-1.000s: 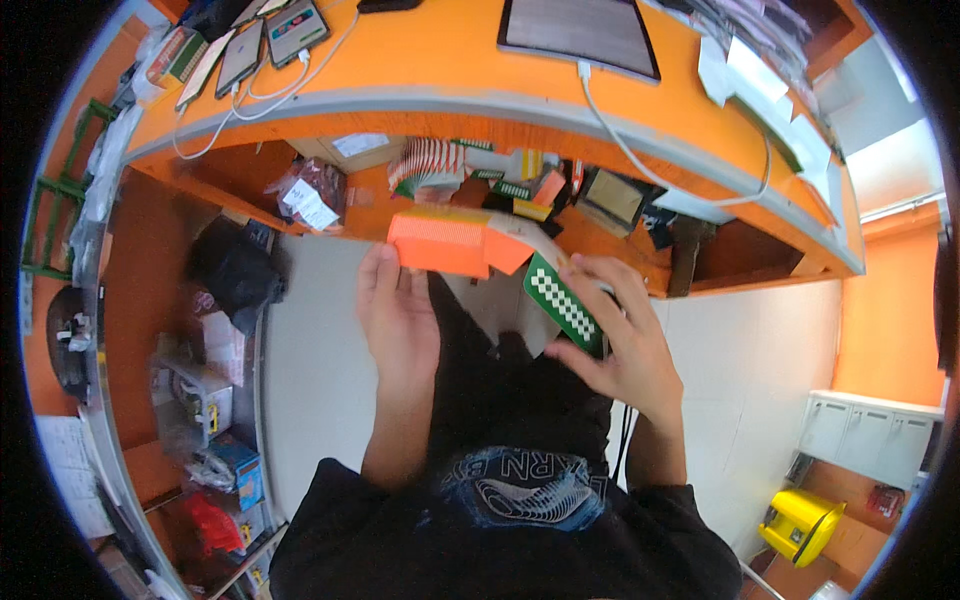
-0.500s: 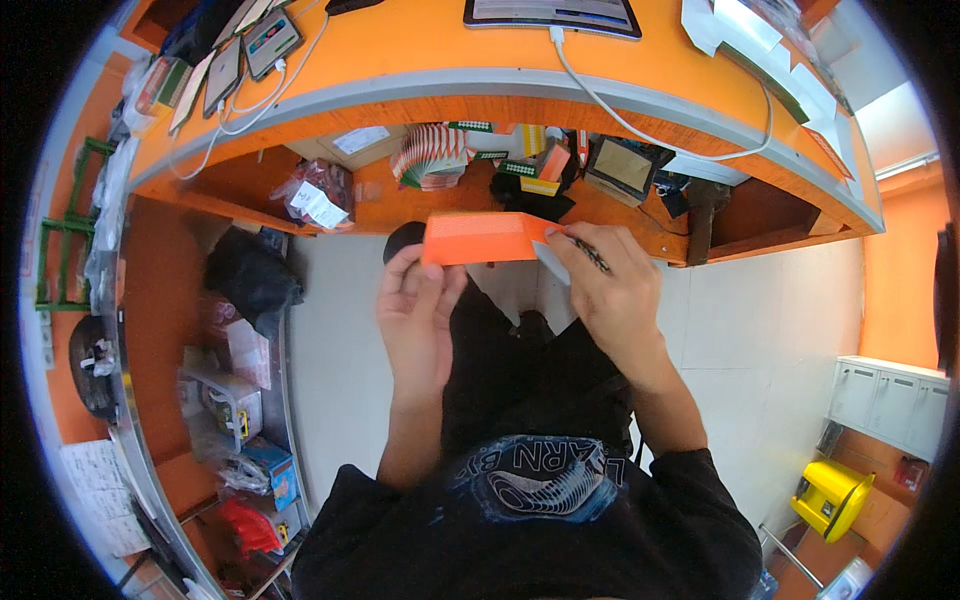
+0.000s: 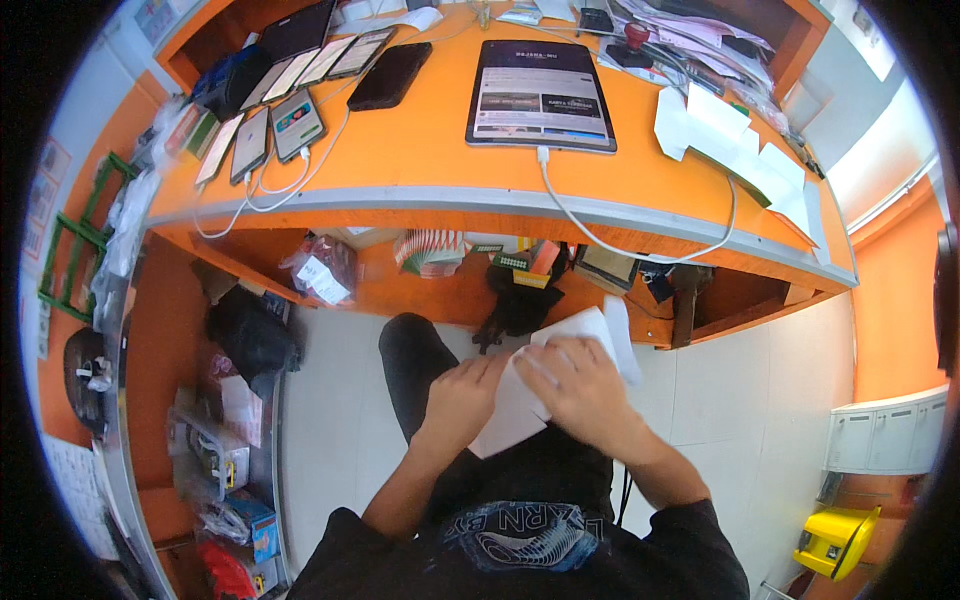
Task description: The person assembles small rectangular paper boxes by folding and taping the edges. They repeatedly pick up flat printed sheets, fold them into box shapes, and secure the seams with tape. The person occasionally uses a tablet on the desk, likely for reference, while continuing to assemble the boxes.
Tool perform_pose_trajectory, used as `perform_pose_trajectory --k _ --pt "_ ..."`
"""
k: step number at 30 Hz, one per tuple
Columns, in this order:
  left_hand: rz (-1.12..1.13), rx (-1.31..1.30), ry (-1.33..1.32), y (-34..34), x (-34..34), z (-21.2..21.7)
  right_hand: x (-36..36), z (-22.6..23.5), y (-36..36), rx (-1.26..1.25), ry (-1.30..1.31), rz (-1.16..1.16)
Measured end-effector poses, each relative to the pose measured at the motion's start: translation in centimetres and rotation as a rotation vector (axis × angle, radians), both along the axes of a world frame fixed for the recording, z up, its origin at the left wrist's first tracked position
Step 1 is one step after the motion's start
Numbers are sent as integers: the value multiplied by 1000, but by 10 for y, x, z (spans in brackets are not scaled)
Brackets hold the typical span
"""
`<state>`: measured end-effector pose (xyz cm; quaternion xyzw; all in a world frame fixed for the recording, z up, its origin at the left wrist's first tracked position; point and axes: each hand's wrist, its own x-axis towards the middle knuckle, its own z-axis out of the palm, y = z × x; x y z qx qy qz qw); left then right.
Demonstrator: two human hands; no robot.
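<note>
A white card sheet (image 3: 508, 428) with fold lines and flaps lies over my lap, tilted, its upper flap (image 3: 588, 326) reaching towards the bench. My left hand (image 3: 460, 403) grips its left edge with curled fingers. On its upper middle, my right hand (image 3: 578, 388) has its fingers bent over the card, close to the left hand's fingertips. The fingers are slightly blurred, and the card's underside is hidden.
Ahead, an orange bench (image 3: 420, 165) holds a tablet (image 3: 543, 97) on a white cable (image 3: 590, 240), several phones (image 3: 390, 76) and an unfolded white carton (image 3: 735, 150). Beneath, a shelf bears a fanned stack of cards (image 3: 432, 252) and a bagged item (image 3: 325, 270). Lockers (image 3: 890, 440) stand right.
The card showed its orange side, held up before the shelf; now its white side shows, lower over my lap. Both hands have come down and closer together. The view takes in more bench.
</note>
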<state>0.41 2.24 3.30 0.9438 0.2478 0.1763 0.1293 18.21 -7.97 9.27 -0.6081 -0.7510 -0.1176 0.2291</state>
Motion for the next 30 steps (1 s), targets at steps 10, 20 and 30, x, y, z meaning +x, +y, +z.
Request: perform_pose_trajectory --k 10,20,30 --pt "-146 115 -121 -23 -1 11 -36 -70 -12 -276 1898 -347" --pt "67 -220 -422 -14 5 27 -20 -60 1 127 1100 -341" --pt "364 -325 -620 -24 12 35 -23 -28 1 -150 1782 -184"
